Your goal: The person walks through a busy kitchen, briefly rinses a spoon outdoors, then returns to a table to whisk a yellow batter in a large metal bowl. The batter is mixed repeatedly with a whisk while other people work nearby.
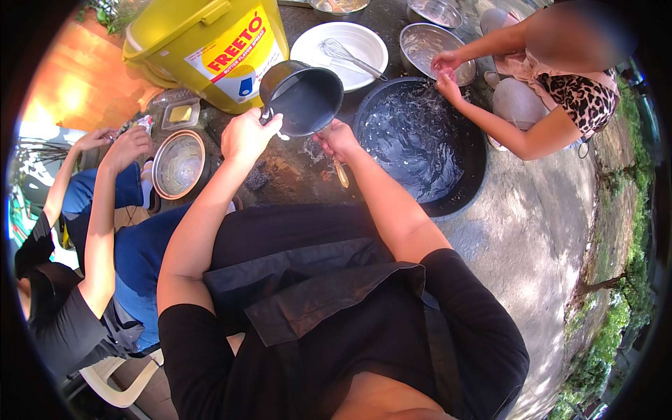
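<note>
My left hand is closed on the handle side of a dark dipper-like pot, which is tilted so its inside faces me. Below the pot's right rim, my right hand grips a utensil with a golden, ornate handle; its upper end is hidden by the fingers. Just right of my hands sits a large black basin of water with foam and floating bits. A white basin behind the pot holds a wire whisk and a white utensil.
A co-worker squats at right, both hands over the black basin's far edge beside metal bowls. Another person sits at left near a metal bowl and a plastic container. A yellow Freeto bucket stands at upper left.
</note>
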Demonstrator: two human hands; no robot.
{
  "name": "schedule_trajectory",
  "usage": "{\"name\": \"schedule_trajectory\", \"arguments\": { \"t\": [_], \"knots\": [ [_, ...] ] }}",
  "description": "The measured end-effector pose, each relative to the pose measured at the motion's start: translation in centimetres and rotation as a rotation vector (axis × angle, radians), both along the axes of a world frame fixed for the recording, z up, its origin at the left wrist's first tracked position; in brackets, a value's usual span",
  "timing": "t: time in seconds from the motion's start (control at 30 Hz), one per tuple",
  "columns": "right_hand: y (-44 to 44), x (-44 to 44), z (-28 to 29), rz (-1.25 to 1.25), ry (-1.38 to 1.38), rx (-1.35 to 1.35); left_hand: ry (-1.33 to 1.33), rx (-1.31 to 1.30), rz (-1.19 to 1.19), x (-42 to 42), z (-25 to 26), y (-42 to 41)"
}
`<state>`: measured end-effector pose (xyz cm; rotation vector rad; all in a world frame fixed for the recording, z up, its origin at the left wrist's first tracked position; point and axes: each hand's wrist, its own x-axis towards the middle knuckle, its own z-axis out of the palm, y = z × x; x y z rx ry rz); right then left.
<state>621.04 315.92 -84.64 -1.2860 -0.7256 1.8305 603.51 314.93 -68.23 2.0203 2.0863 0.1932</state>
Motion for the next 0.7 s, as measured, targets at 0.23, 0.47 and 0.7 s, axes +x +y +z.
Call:
{"name": "schedule_trajectory", "arguments": {
  "t": [0.23, 0.47, 0.7],
  "knots": [
    [-0.2, 0.1, 1.3, -0.024, -0.189, -0.065, -0.088, 0.027, 0.04, -0.7, -1.4, 0.2],
    [0.4, -0.5, -1.0, -0.013, -0.154, 0.069, -0.121, 0.04, 0.043, -0.9, -2.0, 0.5],
    [-0.2, -0.7, 0.3, -0.093, 0.029, -0.058, -0.075, 0.002, 0.043, -0.6, -1.3, 0.4]
  ]
}}
